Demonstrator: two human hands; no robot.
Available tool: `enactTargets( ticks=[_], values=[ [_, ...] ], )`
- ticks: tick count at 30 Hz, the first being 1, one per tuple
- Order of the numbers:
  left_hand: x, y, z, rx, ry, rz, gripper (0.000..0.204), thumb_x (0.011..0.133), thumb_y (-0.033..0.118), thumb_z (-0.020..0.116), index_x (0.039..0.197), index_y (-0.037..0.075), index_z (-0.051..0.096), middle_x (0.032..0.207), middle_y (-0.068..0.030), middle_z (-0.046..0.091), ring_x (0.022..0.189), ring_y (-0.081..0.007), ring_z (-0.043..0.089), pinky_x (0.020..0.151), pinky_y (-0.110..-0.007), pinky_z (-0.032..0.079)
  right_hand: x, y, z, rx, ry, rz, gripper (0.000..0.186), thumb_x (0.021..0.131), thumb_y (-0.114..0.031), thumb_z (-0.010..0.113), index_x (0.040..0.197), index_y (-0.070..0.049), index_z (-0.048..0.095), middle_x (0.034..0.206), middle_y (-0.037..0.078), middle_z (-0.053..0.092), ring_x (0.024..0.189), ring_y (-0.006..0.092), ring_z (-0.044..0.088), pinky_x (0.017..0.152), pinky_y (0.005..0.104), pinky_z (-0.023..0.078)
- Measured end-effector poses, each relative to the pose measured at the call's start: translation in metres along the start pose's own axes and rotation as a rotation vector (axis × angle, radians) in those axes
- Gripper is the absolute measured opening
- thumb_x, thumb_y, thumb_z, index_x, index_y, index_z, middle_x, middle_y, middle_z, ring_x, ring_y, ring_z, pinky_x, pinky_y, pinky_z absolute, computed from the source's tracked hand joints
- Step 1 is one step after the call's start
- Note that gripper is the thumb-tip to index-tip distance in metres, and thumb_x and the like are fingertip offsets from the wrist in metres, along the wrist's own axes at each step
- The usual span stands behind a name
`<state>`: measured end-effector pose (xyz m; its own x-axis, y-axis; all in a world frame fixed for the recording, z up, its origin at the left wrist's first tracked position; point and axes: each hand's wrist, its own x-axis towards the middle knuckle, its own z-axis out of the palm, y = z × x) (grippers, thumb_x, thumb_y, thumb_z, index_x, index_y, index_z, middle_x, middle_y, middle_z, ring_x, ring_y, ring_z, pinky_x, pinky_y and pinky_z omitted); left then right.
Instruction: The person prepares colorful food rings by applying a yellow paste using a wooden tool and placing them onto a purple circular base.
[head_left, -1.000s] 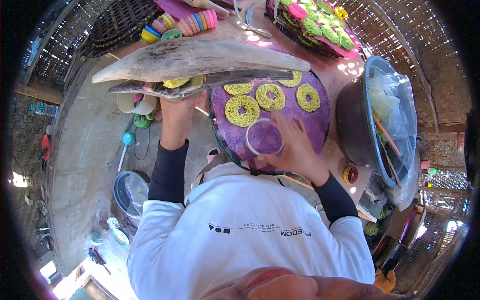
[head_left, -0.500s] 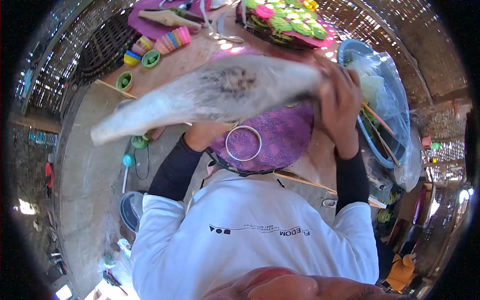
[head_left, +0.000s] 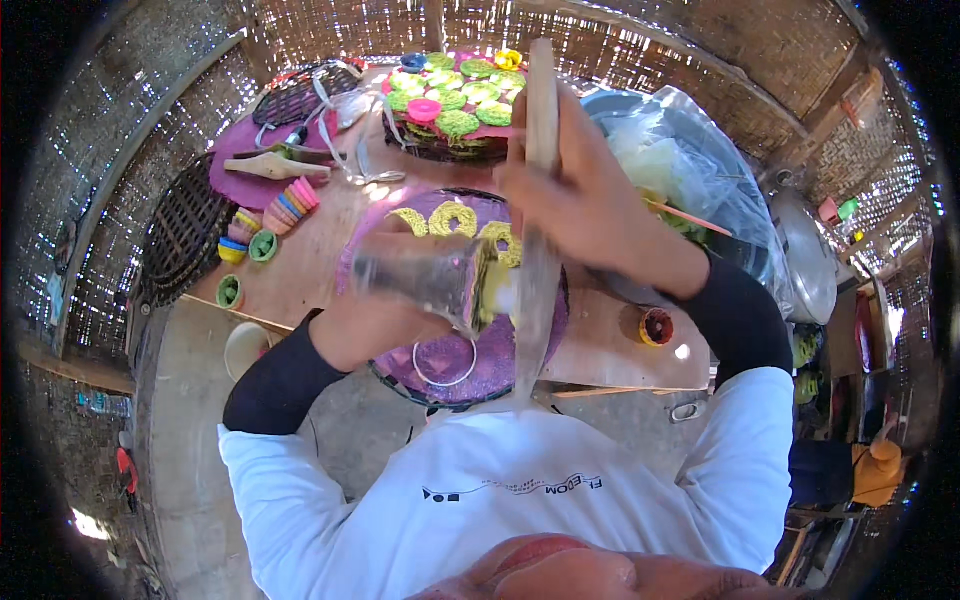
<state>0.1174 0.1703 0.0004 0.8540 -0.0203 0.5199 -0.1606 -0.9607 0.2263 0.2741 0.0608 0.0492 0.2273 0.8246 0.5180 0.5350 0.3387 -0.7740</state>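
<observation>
My right hand [head_left: 580,190] grips a long pale wooden press [head_left: 540,100] held upright over the worktop, blurred at its lower end. My left hand [head_left: 390,325] is closed around a shiny metal cylinder [head_left: 415,275], its right end against the press, with yellowish material [head_left: 490,290] there. Beneath both hands lies a purple round mat [head_left: 410,373] on a dark woven tray. Yellow noodle-like rings [head_left: 453,218] sit on its far part, and a thin white ring [head_left: 444,381] lies at its near part. My left fingertips are partly hidden.
Coloured small cups [head_left: 290,208], woven trays [head_left: 180,230], another wooden press [head_left: 275,167] and a tray of green rounds [head_left: 460,100] stand on the table [head_left: 640,370]. A blue tub with plastic sheeting [head_left: 690,150] is at right. A person in orange [head_left: 875,470] is at far right.
The press has swung from horizontal to upright in my right hand. My left hand has shifted onto the cylinder, now visible left of the press. The camera view has shifted.
</observation>
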Motion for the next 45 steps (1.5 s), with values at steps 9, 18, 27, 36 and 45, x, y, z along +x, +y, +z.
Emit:
enactTargets(
  ticks=[9, 18, 27, 36, 45],
  values=[
    [-0.039, -0.024, 0.027, -0.628, -0.400, -0.304, 0.049, 0.058, 0.026, 0.075, 0.097, 0.006, 0.053, 0.092, -0.0082, 0.056, 0.087, -0.0204, 0.054, 0.079, -0.032, 0.042, -0.064, -0.031, -0.062, 0.216, 0.426, -0.097, 0.028, 0.067, -0.006, 0.057, 0.090, -0.006, 0.041, 0.069, 0.002, 0.042, 0.061, 0.0095, 0.041, 0.050, 0.0212, 0.037],
    [-0.015, -0.023, 0.074, -1.407, 0.228, -0.059, 0.040, 0.071, 0.026, 0.064, 0.102, 0.006, 0.047, 0.100, -0.0091, 0.049, 0.093, -0.0180, 0.050, 0.080, -0.030, 0.044, -0.035, 0.080, -0.044, 0.974, 0.958, -0.312, 0.026, 0.084, -0.022, 0.041, 0.064, -0.006, 0.048, 0.058, 0.010, 0.050, 0.056, 0.0193, 0.048, 0.061, 0.0328, 0.043],
    [-0.035, -0.039, -0.035, 0.162, 1.065, 0.009, 0.038, 0.083, 0.041, 0.046, 0.091, 0.004, 0.045, 0.092, -0.0116, 0.045, 0.083, -0.0237, 0.050, 0.070, -0.037, 0.045, -0.089, 0.096, -0.113, -1.103, -0.014, 0.308, 0.026, 0.072, -0.027, 0.060, 0.087, -0.005, 0.059, 0.075, 0.012, 0.060, 0.071, 0.0269, 0.059, 0.061, 0.0360, 0.047],
    [-0.065, -0.065, -0.046, 0.526, 0.968, -0.034, 0.040, 0.082, 0.042, 0.045, 0.088, 0.003, 0.047, 0.091, -0.0106, 0.045, 0.082, -0.0235, 0.051, 0.070, -0.036, 0.045, -0.147, 0.210, -0.212, -1.696, -0.991, 0.182, 0.012, 0.070, -0.011, 0.053, 0.062, -0.007, 0.061, 0.055, 0.008, 0.056, 0.059, 0.0254, 0.060, 0.048, 0.0358, 0.045],
    [-0.085, -0.064, -0.042, 0.572, 0.898, -0.114, 0.041, 0.082, 0.044, 0.045, 0.087, 0.003, 0.048, 0.090, -0.0100, 0.046, 0.082, -0.0236, 0.051, 0.070, -0.036, 0.045, -0.078, 0.105, -0.171, -1.578, -0.570, 0.463, 0.024, 0.074, -0.010, 0.050, 0.095, -0.016, 0.060, 0.062, 0.009, 0.059, 0.062, 0.0251, 0.061, 0.050, 0.0370, 0.046]
  ],
)
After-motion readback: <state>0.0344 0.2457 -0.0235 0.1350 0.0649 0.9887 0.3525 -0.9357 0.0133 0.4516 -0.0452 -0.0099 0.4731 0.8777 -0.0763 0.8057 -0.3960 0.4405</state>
